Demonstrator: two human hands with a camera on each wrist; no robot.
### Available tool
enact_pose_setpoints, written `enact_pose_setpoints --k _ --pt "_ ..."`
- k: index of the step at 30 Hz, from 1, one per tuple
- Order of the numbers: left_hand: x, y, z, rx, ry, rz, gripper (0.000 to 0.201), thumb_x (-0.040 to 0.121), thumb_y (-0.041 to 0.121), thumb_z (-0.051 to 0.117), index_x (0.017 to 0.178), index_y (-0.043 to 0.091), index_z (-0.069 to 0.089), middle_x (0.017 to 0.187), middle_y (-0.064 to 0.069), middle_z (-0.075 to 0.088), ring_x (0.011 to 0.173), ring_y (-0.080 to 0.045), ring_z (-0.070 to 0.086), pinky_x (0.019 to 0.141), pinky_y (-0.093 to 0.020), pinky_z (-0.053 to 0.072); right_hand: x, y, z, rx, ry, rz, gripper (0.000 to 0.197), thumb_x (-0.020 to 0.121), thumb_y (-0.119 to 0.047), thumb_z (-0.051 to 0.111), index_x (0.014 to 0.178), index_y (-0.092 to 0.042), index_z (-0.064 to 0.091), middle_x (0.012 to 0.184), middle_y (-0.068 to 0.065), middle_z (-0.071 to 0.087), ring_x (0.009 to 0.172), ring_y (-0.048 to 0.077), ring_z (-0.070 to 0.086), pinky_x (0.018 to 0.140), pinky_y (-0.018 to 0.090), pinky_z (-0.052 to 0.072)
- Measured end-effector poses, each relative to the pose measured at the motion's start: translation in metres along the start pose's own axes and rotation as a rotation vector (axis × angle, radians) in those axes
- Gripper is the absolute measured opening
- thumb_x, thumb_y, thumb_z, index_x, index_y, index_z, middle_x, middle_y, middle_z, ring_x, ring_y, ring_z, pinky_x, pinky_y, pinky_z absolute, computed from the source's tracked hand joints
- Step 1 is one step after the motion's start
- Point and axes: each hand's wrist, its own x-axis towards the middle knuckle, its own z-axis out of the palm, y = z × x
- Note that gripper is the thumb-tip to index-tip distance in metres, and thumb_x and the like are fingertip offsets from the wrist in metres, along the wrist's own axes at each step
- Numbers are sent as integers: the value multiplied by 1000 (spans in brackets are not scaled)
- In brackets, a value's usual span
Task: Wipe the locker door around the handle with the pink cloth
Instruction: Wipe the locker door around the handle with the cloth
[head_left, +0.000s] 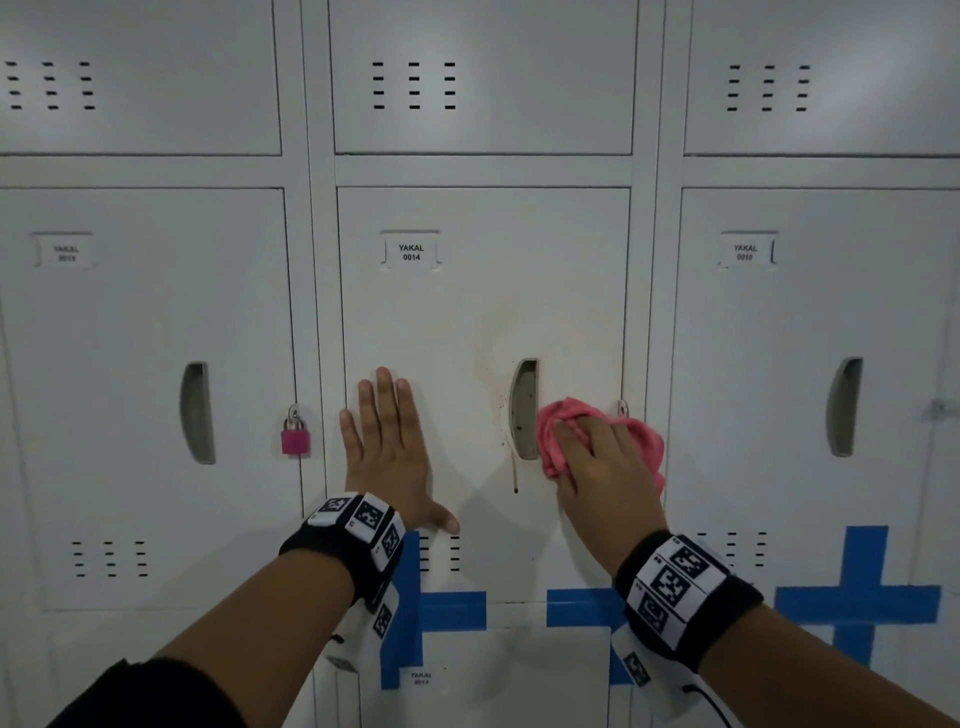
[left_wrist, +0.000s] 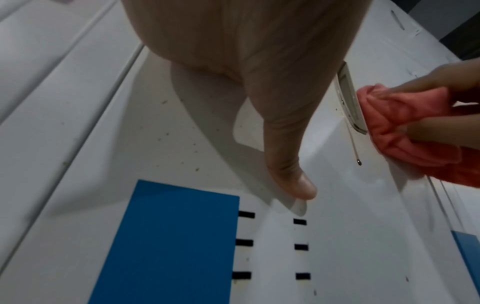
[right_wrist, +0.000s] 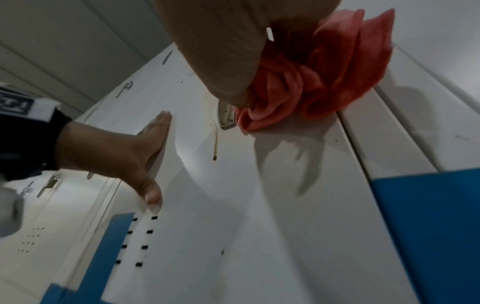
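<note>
Head view, from the left: a neighbouring locker carries a pink padlock (head_left: 295, 439) on its hasp, and its name label is too blurred to read. Next comes the locker door (head_left: 447, 322) labelled YAKAL 0014, pale and marked with brownish stains and specks left of its handle (head_left: 524, 410), with a thin drip line running down below the recess. The left hand (head_left: 387, 447) lies flat on this door, fingers straight and together, thumb spread out toward the vent slots (head_left: 439, 553); it grips nothing. In the left wrist view only the palm and thumb show, the fingers being cut off by the top edge. Strips of blue tape (head_left: 452, 608) cross the door's lower edge, partly covered by both wristbands.

Just right of the handle, touching its edge, sits the pink cloth (head_left: 644, 436), bunched up and pressed to the door by the right hand (head_left: 597, 462). The fingers bend over the cloth and hold it, though the fingertips are buried in the folds and the right wrist view shows mostly the heel of the hand. The cloth and hand partly hide a small metal hasp (head_left: 623, 408) at the door's right edge. Farther right, another locker's label is unreadable.
</note>
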Motion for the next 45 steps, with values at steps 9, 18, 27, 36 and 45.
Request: enact_pose_setpoints --k 9,18,27,36,45 --pt "1 0 1 -6 -2 -12 173 31 77 76 129 1 -44 137 -20 -53 126 -39 -48 110 -57 -18 92 -11 -45 209 240 26 43 84 -7 58 127 -11 57 128 9 54 112 27 47 96 36 40" --pt "1 -1 0 3 -10 -8 171 33 78 75 129 2 -45 135 -20 -54 125 -38 -48 109 -56 -20 83 -15 -16 -10 63 -35 42 83 -11 61 125 -7 56 121 14 58 104 34 52 90 48 47" --pt "-2 -4 -1 20 -20 29 167 37 80 72 131 3 -43 135 -20 -54 126 -39 -48 108 -57 -22 42 -18 -14 38 -15 16 39 78 -6 65 117 -4 61 110 14 61 101 29 57 92 39 47" --pt "-1 -4 0 13 -23 44 165 39 78 73 130 6 -44 133 -19 -56 124 -40 -49 105 -57 -27 113 -33 -44 300 225 39 44 83 -2 56 127 -10 57 128 10 54 116 23 47 100 31 36" --pt "-2 -4 -1 33 -37 31 163 41 78 72 130 4 -44 130 -19 -59 122 -40 -51 104 -56 -27 110 -39 -13 -68 25 -155 51 76 -3 66 126 -7 56 124 11 57 104 33 51 92 44 45"
